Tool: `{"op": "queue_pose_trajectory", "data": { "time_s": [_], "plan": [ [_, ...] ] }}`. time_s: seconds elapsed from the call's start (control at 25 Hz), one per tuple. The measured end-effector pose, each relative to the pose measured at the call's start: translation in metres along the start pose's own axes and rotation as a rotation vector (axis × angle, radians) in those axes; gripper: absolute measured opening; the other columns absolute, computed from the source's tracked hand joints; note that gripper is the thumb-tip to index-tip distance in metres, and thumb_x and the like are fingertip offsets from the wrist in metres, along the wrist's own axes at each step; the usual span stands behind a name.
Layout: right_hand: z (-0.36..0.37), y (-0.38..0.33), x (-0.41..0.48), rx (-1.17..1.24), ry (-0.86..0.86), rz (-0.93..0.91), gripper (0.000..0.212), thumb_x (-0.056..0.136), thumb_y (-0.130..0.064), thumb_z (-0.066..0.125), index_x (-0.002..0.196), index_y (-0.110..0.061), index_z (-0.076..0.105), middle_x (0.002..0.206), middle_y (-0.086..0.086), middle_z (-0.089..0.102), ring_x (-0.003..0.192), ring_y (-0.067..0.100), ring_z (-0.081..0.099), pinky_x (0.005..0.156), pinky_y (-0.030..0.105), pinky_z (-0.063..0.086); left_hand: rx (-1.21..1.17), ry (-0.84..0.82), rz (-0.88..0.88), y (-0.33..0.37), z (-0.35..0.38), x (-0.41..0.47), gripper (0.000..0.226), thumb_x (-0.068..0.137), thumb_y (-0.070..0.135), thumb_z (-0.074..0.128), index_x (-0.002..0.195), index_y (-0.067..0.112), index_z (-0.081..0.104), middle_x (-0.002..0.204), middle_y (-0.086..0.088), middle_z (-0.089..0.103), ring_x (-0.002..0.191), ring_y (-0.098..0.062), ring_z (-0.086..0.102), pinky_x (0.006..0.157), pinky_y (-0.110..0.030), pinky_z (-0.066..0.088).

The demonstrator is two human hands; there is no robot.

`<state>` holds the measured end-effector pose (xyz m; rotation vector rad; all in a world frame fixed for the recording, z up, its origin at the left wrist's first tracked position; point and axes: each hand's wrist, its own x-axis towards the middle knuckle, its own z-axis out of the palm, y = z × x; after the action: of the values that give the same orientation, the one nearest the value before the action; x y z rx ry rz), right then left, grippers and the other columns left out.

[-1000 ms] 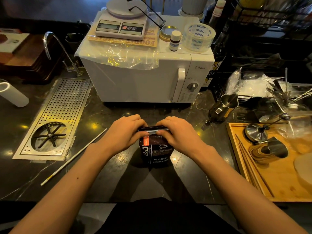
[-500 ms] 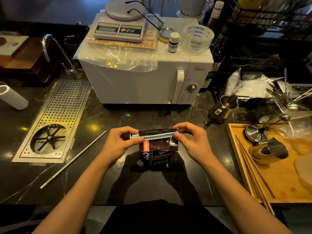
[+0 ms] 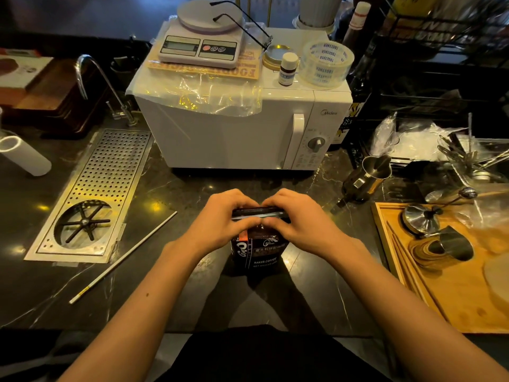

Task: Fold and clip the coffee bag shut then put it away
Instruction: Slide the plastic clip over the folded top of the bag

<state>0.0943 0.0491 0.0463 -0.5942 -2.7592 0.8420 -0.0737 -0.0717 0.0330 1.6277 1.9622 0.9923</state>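
Both hands curl knuckles-up over the dark printed coffee bag (image 3: 257, 250), left hand (image 3: 220, 219) and right hand (image 3: 301, 220) pinching its folded top, fingers closed. The bag stands mid-surface; bare dark marble surface (image 3: 192, 194) lies at 12 o'clock before the white microwave (image 3: 234, 128). Half a second ago the hands were wider apart.

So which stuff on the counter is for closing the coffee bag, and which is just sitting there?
For the job:
coffee bag
left hand and right hand, both pressing its folded top

Just lying about:
microwave
kitchen scale
tape roll
small bottle
white stick
metal pitcher
wooden tray
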Motion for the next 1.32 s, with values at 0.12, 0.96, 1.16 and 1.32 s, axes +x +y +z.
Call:
{"op": "queue_pose_trajectory", "data": {
  "time_s": [0.12, 0.96, 1.16, 1.32],
  "plan": [
    [0.002, -0.003, 0.009, -0.035, 0.04, -0.003, 0.021, 0.087, -0.02, 0.068, 0.107, -0.016, 0.072, 0.097, 0.001, 0.069, 0.09, 0.019, 0.064, 0.08, 0.042, 0.053, -0.013, -0.01, -0.018, -0.002, -0.004, 0.001, 0.02, 0.081, 0.025, 0.076, 0.1, 0.018, 0.075, 0.091, 0.0, 0.068, 0.084, -0.01, 0.064, 0.073, -0.022, 0.049],
    [0.028, 0.012, -0.025, 0.731, 0.429, 0.325, 0.016, 0.094, -0.009, 0.063, 0.104, -0.018, 0.07, 0.099, -0.003, 0.071, 0.094, 0.006, 0.068, 0.079, 0.023, 0.056, -0.673, 0.233, -0.388, -0.03, 0.005, -0.031, 0.023, 0.07, 0.038, 0.076, 0.091, 0.031, 0.073, 0.088, 0.011, 0.073, 0.089, -0.005, 0.068, 0.077, -0.024, 0.056],
    [0.007, 0.004, -0.004, 0.211, 0.308, 0.038, 0.013, 0.089, -0.016, 0.069, 0.1, -0.012, 0.073, 0.096, 0.0, 0.069, 0.092, 0.012, 0.064, 0.082, 0.031, 0.053, -0.201, 0.165, -0.023, -0.012, -0.005, -0.008, 0.021, 0.08, 0.024, 0.077, 0.101, 0.021, 0.075, 0.096, 0.008, 0.072, 0.093, -0.007, 0.067, 0.08, -0.016, 0.051],
    [0.002, -0.002, 0.011, 0.059, 0.205, -0.018, 0.006, 0.09, -0.016, 0.066, 0.092, -0.012, 0.07, 0.089, 0.001, 0.064, 0.085, 0.018, 0.06, 0.073, 0.043, 0.052, -0.067, 0.153, 0.069, 0.0, -0.003, 0.007, 0.01, 0.083, 0.014, 0.074, 0.093, 0.013, 0.077, 0.087, 0.002, 0.07, 0.082, -0.007, 0.065, 0.074, -0.017, 0.05]
  ]
}}
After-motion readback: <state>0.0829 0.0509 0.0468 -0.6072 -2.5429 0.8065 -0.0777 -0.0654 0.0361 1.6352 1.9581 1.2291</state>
